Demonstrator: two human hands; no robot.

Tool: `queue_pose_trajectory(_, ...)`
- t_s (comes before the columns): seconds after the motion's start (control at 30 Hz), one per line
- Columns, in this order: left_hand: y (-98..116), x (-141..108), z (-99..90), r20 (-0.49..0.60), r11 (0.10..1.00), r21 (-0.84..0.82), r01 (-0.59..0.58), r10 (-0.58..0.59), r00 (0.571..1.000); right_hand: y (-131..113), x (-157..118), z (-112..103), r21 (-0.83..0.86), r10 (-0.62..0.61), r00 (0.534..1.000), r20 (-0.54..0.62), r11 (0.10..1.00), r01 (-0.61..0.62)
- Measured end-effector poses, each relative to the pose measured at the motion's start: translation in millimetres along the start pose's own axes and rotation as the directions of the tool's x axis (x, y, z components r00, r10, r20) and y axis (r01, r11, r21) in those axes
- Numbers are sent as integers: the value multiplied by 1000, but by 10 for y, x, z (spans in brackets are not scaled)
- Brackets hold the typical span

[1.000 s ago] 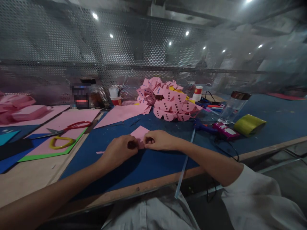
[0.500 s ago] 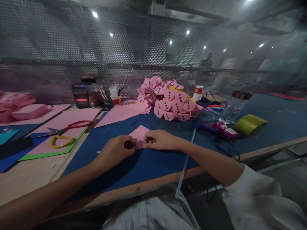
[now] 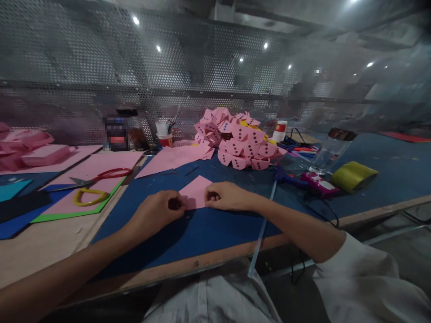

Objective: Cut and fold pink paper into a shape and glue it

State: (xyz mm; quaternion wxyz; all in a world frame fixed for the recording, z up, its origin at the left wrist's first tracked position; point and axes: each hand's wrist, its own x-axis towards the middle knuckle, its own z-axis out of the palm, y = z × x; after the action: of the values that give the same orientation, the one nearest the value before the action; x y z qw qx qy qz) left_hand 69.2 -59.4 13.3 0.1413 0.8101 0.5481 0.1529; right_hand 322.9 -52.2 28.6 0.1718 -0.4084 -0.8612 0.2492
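Note:
A small piece of pink paper [image 3: 195,194] lies on the blue table surface, its pointed corner facing away from me and its near edge straight. My left hand [image 3: 164,207] is closed, with thumb and fingertips pinched at the left end of that near edge. At the right side, my right hand [image 3: 224,196] pinches the paper too, its fingers curled in. The fingertips cover both side corners of the sheet. Just beyond stands a heap of folded pink paper shapes with dark dots [image 3: 242,146], beside larger pink sheets [image 3: 175,158].
To the left lie red-handled scissors [image 3: 101,176] and yellow-handled scissors [image 3: 90,197] on coloured sheets. On the right are a blue glue gun [image 3: 291,176] with a long glue stick [image 3: 262,233], a clear jar [image 3: 332,150] and a yellow tape roll [image 3: 355,176]. Paper cups [image 3: 164,138] stand behind.
My left hand has slid a little left along the paper's near edge, showing more of the paper. The right hand stays in about the same place. The view has shifted slightly.

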Motion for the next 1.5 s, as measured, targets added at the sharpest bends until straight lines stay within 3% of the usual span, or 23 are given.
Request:
queue_pose_trajectory(1.0, -176, -122, -135, -12, 999, 43, 29, -28, 1000, -15, 1, -4, 6, 16, 1000, 17, 1000, -16)
queue_pose_trajectory(1.5, -428, -217, -157, -67, 999, 37, 29, -26, 997, -2, 3, 3, 4, 7, 1000, 22, 1000, -7)
